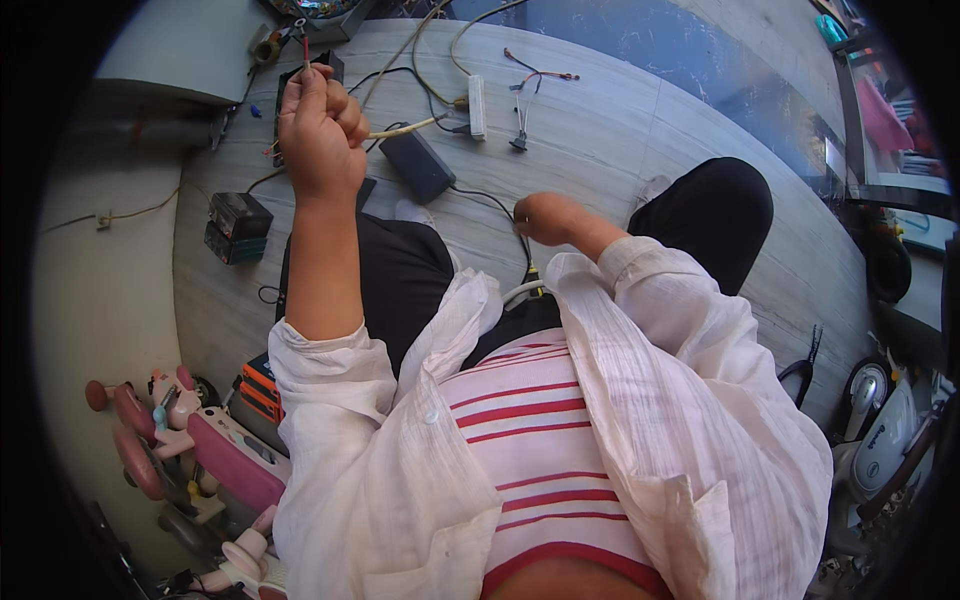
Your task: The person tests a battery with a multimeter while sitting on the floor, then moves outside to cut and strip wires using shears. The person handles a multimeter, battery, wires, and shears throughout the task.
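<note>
My left hand [320, 130] is raised at upper left, fingers closed on a short red lead [306, 50] with a metal ring at its top. A cream cable [400, 130] runs out to the right beside it. My right hand [545, 218] hangs between my knees with curled fingers, close to a black cord [490, 197]; what it holds, if anything, is hidden. The cord runs from a black rectangular adapter [417, 163]. Beyond lie a white power strip [478, 108] and a small wire harness [532, 88].
Stacked battery blocks [237, 228] stand on the left. Orange boxes [260, 385] and pink children's ride-on toys [225, 455] are at lower left. A black-handled tool [800, 375] and a white scooter [885, 435] are at right, below a metal-framed display case [860, 120].
</note>
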Motion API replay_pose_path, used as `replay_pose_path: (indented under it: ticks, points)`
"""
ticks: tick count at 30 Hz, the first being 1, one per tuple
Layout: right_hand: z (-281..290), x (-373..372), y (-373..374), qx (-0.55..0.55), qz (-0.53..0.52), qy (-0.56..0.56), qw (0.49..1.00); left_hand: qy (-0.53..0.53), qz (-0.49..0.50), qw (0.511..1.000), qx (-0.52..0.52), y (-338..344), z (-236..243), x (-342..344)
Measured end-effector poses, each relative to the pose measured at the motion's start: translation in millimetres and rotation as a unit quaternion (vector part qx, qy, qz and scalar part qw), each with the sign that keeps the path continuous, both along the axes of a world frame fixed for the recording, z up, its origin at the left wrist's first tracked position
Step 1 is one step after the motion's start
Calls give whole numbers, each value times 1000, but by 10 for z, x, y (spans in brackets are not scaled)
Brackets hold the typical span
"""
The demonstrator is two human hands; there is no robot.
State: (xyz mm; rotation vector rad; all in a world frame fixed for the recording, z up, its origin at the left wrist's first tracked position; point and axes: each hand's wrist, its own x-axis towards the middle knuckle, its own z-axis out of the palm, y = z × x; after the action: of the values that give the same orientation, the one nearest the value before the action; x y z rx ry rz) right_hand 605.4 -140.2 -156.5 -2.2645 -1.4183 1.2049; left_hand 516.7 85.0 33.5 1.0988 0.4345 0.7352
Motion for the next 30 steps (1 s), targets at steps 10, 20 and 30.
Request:
replay_pose_path:
  ticks: [10,20,30]
  points:
    - [-1470,-666,-596,-302,108,242,916,13,-109,977,-183,490,-415,374]
    - [-2350,-202,-81,-327,-173,156,916,134,-14,945,-296,726,-481,497]
    - [-2332,-271,-176,-236,-371,90,894,283,110,842,-446,723,-673,673]
